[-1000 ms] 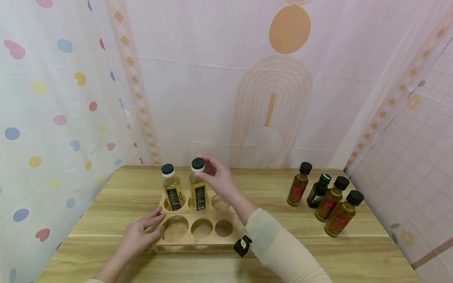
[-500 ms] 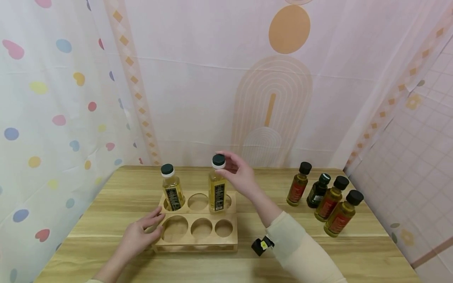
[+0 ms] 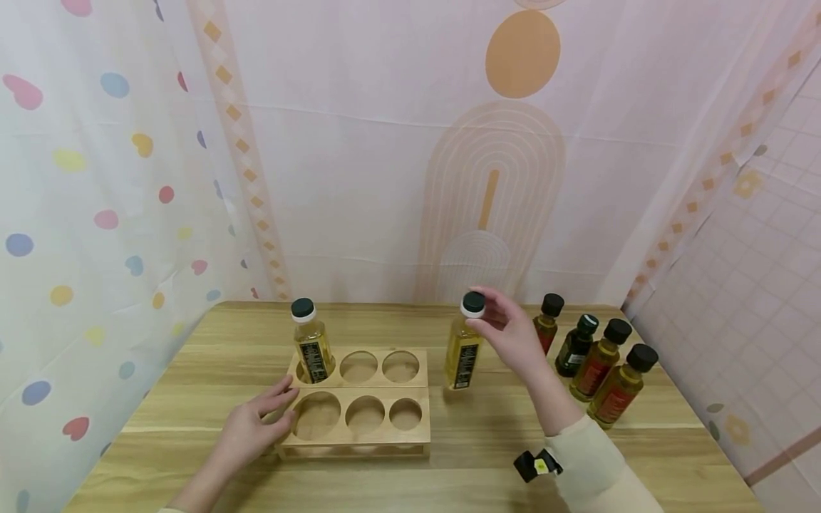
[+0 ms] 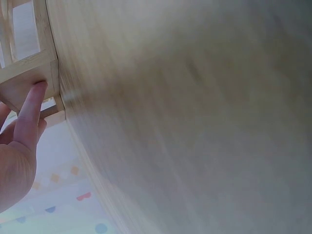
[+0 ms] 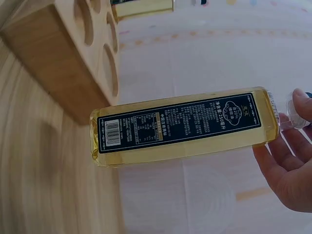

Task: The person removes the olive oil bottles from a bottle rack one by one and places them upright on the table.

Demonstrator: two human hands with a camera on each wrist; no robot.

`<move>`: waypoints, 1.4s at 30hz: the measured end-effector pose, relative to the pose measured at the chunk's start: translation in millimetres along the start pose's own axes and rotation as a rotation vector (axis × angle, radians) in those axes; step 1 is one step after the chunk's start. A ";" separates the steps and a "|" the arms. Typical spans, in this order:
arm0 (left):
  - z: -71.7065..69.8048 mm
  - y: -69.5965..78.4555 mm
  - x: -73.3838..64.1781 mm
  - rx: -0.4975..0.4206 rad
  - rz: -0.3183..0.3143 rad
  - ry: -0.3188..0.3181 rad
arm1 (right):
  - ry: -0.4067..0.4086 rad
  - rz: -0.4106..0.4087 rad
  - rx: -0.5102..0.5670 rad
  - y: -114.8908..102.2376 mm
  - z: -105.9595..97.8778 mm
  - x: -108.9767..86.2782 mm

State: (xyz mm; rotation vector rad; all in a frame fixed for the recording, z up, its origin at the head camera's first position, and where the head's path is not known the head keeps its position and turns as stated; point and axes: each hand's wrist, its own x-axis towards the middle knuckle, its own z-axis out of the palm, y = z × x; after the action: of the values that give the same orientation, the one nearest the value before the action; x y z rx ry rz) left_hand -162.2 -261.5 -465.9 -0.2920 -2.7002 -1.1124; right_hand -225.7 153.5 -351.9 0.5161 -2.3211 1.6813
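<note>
By its neck, just under the dark green cap, my right hand [image 3: 509, 335] pinches a clear bottle of yellow oil [image 3: 463, 354] with a black label. In the right wrist view this oil bottle [image 5: 185, 127] hangs above the table, beside the wooden rack. That two-tier rack [image 3: 355, 433] has round holes. Another bottle of the same kind [image 3: 313, 349] stands in its back left hole. My left hand [image 3: 253, 424] rests against the rack's left side with fingers extended; in the left wrist view a fingertip of the left hand [image 4: 24, 131] touches the rack's side panel [image 4: 29, 83].
Several dark-capped bottles stand at the right of the wooden table [image 3: 462, 477]: red-labelled oil bottles [image 3: 593, 370] and a smaller dark green bottle [image 3: 574, 349]. My right hand partly covers the rearmost red-labelled one. A patterned curtain [image 3: 359, 178] hangs behind the table.
The right hand has lifted the oil bottle from the rack's back middle hole and carried it right, past the back right hole and clear of the rack. The left hand has stayed in place.
</note>
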 end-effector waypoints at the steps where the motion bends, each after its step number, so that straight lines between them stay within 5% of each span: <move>1: 0.0 0.1 0.1 0.001 -0.002 0.000 | 0.009 0.008 -0.014 3.2 -4.4 -2.7; 15: 0.6 -1.7 1.0 0.004 -0.001 0.005 | 0.122 0.075 -0.191 37.7 -54.0 -30.7; 25: 0.6 -2.5 0.7 0.020 -0.007 0.000 | 0.160 0.095 -0.214 46.4 -81.7 -45.0; 32: 0.5 -2.1 0.2 0.009 -0.006 -0.006 | 0.203 0.065 -0.219 53.4 -93.2 -50.3; 42: 0.6 -1.6 0.1 -0.001 -0.016 -0.005 | 0.234 0.135 -0.294 54.9 -102.3 -53.2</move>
State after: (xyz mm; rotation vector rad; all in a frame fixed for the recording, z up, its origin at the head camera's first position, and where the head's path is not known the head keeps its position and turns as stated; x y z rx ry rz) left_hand -162.8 -262.2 -467.4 -0.2738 -2.7107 -1.1192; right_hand -201.8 273.8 -387.7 0.1017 -2.4100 1.3326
